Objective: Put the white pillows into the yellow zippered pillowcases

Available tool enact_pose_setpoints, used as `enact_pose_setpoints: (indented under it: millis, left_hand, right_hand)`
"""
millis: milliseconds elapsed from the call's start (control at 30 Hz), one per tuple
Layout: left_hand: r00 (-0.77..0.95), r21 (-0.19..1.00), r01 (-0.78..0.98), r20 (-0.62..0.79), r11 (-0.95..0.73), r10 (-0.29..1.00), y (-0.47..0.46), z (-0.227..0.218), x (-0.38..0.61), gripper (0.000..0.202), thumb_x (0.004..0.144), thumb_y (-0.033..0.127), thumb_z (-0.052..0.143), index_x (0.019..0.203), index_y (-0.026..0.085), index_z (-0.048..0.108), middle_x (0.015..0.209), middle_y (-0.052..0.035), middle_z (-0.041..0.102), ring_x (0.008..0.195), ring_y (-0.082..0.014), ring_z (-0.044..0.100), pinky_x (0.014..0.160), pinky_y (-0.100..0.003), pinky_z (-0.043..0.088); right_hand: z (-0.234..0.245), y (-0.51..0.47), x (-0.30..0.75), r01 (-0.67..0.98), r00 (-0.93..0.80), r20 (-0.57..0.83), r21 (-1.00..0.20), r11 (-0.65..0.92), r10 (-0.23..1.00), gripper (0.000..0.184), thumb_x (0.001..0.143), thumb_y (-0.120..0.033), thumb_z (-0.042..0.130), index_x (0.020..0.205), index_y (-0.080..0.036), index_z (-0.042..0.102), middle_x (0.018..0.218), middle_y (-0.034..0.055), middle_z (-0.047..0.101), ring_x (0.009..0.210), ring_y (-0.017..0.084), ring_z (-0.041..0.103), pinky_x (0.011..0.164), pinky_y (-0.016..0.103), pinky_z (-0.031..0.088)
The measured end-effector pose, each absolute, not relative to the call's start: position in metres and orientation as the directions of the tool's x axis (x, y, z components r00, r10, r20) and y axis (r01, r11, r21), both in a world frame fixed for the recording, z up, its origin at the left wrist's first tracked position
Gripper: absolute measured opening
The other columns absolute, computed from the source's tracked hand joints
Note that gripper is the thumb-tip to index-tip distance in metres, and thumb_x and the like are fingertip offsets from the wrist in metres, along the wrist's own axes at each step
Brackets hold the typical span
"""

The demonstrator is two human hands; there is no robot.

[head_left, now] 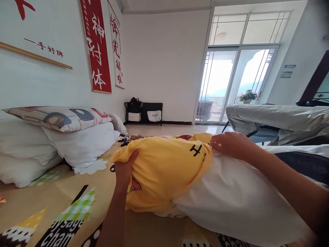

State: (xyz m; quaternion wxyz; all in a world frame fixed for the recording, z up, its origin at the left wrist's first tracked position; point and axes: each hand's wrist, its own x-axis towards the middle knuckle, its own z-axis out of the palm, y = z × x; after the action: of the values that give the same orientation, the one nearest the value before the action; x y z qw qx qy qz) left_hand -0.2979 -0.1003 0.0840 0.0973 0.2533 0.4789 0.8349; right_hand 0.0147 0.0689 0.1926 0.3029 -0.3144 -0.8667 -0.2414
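A yellow pillowcase with a black letter on it covers the left part of a white pillow. The rest of the pillow sticks out toward the right and lies on the bed. My left hand grips the far-left corner of the pillowcase, thumb on top of the cloth and the other fingers hidden behind it. At the case's opening edge, my right hand is closed on the yellow fabric, its fingers bent over the hem.
A patterned sheet covers the bed. White pillows with a car-print cushion on top are stacked at left. Small dark items lie behind the pillowcase. A plastic-covered table stands at right, before glass doors.
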Motion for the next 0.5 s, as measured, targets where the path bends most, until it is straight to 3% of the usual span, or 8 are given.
enact_pose_setpoints:
  millis: [67,100,167,267,300,367,433,500]
  left_hand:
    - [-0.891,0.876,0.182,0.339,-0.446,0.303,-0.107,0.087,-0.293,0.045,0.055,0.043,0.084,0.087,0.018,0.066,0.093,-0.0082,0.071,0.093,-0.0265,0.066,0.080,-0.038,0.055]
    - [-0.896,0.885,0.215,0.348,-0.413,0.278,-0.112,0.088,-0.291,0.044,0.054,0.043,0.084,0.085,0.018,0.066,0.088,-0.0065,0.071,0.089,-0.0255,0.065,0.077,-0.037,0.055]
    - [-0.897,0.883,0.234,0.357,-0.406,0.262,-0.122,0.091,-0.285,0.044,0.054,0.044,0.083,0.083,0.018,0.065,0.083,-0.0039,0.069,0.084,-0.0235,0.065,0.072,-0.034,0.055]
    - [-0.887,0.852,0.185,0.359,-0.490,0.291,-0.138,0.095,-0.283,0.046,0.050,0.043,0.084,0.084,0.018,0.065,0.082,-0.0021,0.068,0.079,-0.0202,0.063,0.065,-0.029,0.053]
    - [-0.874,0.841,0.174,0.372,-0.513,0.312,-0.142,0.096,-0.284,0.047,0.049,0.042,0.085,0.083,0.018,0.064,0.080,-0.0011,0.066,0.075,-0.0182,0.062,0.062,-0.026,0.052]
    - [-0.837,0.829,0.158,0.401,-0.536,0.372,-0.147,0.099,-0.289,0.047,0.048,0.041,0.086,0.082,0.018,0.063,0.073,0.0017,0.063,0.067,-0.0137,0.058,0.056,-0.022,0.049]
    - [-0.820,0.830,0.103,0.383,-0.548,0.426,-0.149,0.100,-0.294,0.047,0.050,0.043,0.086,0.081,0.019,0.060,0.068,0.0042,0.059,0.061,-0.0107,0.055,0.052,-0.019,0.046]
    - [-0.812,0.837,0.019,0.332,-0.547,0.479,-0.150,0.101,-0.299,0.049,0.051,0.048,0.084,0.082,0.019,0.059,0.067,0.0043,0.059,0.060,-0.0108,0.055,0.051,-0.019,0.046]
  right_hand:
    - [0.218,0.042,-0.017,0.679,-0.591,0.715,0.193,0.708,0.372,0.032,0.087,-0.039,0.050,0.064,-0.022,0.064,0.057,0.0053,0.062,0.051,0.016,0.052,0.056,0.032,0.032]
    - [0.228,0.025,-0.036,0.620,-0.587,0.726,0.117,0.776,0.359,0.026,0.087,-0.036,0.050,0.075,-0.023,0.069,0.068,0.0046,0.067,0.058,0.017,0.056,0.059,0.032,0.036]
    - [0.240,-0.006,-0.075,0.353,-0.709,0.657,0.015,0.935,0.257,0.027,0.090,-0.035,0.047,0.096,-0.023,0.070,0.091,0.0042,0.071,0.079,0.019,0.062,0.073,0.033,0.043]
    - [0.237,-0.033,-0.122,0.037,-0.887,0.455,-0.106,0.994,0.081,0.036,0.087,-0.047,0.054,0.113,-0.024,0.065,0.108,0.0063,0.067,0.101,0.022,0.057,0.088,0.035,0.040]
    - [0.232,-0.036,-0.131,0.012,-0.916,0.395,-0.162,0.987,0.076,0.039,0.083,-0.050,0.058,0.111,-0.023,0.065,0.104,0.0061,0.067,0.098,0.021,0.056,0.085,0.033,0.040]
    - [0.221,-0.034,-0.141,0.034,-0.937,0.325,-0.272,0.962,0.125,0.034,0.080,-0.052,0.061,0.090,-0.020,0.066,0.083,0.0021,0.063,0.078,0.016,0.053,0.072,0.027,0.038]
    - [0.212,-0.030,-0.142,0.044,-0.922,0.346,-0.357,0.933,0.176,0.037,0.083,-0.050,0.056,0.065,-0.018,0.055,0.064,-0.0032,0.048,0.062,0.011,0.042,0.061,0.024,0.031]
    - [0.207,-0.027,-0.139,0.017,-0.878,0.433,-0.395,0.918,0.202,0.043,0.087,-0.046,0.050,0.056,-0.018,0.041,0.057,-0.0050,0.036,0.058,0.009,0.032,0.058,0.023,0.026]
